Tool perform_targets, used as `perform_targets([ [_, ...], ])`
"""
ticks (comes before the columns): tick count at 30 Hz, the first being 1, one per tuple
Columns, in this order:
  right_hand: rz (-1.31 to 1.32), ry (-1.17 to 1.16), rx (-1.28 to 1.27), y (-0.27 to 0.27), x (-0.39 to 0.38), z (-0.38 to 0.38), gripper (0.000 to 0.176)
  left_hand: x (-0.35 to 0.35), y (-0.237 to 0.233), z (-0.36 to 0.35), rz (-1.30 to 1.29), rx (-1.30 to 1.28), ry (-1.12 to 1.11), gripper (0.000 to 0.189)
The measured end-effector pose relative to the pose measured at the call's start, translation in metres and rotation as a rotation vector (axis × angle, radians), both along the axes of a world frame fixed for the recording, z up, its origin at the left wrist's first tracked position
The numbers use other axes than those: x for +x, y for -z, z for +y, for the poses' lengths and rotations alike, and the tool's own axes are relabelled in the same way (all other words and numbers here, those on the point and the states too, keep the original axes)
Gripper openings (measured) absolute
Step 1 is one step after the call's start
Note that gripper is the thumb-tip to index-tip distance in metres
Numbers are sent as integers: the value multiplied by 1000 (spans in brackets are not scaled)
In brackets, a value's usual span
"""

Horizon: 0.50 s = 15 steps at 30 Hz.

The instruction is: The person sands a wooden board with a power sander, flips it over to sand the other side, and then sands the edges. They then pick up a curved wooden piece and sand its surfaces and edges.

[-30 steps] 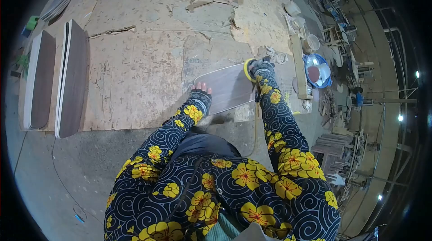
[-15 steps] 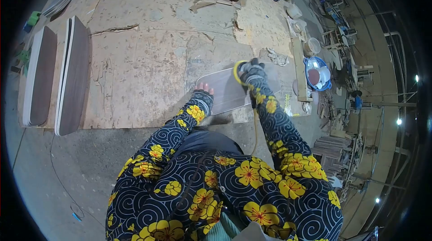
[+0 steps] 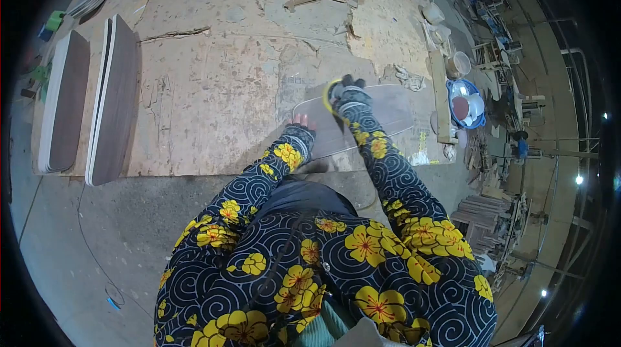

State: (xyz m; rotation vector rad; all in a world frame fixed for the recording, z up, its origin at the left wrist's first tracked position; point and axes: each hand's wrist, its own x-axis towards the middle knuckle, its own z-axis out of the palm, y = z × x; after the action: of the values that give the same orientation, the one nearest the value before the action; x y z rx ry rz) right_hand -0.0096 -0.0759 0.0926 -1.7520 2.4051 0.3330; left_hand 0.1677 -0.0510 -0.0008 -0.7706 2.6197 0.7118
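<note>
A flat wooden board (image 3: 390,111) with rounded corners lies on the worktable in front of me. My left hand (image 3: 302,128), in a fingerless glove, rests flat at the board's left end with bare fingertips stretched out. My right hand (image 3: 350,91), in a dark glove, is wrapped over a round sander (image 3: 328,97) with a yellow edge. The sander sits on the board near its far edge, and most of its body is hidden under the hand.
Upright curved boards (image 3: 118,101) stand at the table's left, with more stacks at the far side. A crumpled cloth (image 3: 410,79) lies beyond the board. On the right are a wooden strip (image 3: 440,98) and a blue basket (image 3: 479,120) holding bowls. The table (image 3: 207,120) has torn, patchy covering.
My right hand and the sander have slid left along the board, relative to it. My left hand stays at the board's left end. The whole view has shifted slightly.
</note>
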Motion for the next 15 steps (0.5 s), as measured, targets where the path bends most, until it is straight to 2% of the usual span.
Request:
perform_targets([
  [2,-144,170,-6,5,26,-9,44,11,-10,3,-67,27,17,94],
  [3,-116,81,-3,16,33,-10,45,19,-20,10,-130,42,48,86],
  [5,-56,-90,4,42,41,-5,50,44,0,32,-9,-37,71,77],
  [6,-171,6,54,11,60,-3,53,54,5,34,5,13,59,72],
  [8,-185,25,-10,13,57,5,53,74,13,32,30,112,40,64],
  [9,-193,32,-40,17,55,8,53,86,6,29,51,72,-30,61],
  [10,-104,112,61,37,38,-2,58,101,-11,27,72,35,-105,58],
  [14,113,32,211,-4,-41,11,54,162,-13,37,294,10,-458,53],
  [15,-94,401,63,-10,-61,12,47,169,-12,37,282,25,-459,53],
])
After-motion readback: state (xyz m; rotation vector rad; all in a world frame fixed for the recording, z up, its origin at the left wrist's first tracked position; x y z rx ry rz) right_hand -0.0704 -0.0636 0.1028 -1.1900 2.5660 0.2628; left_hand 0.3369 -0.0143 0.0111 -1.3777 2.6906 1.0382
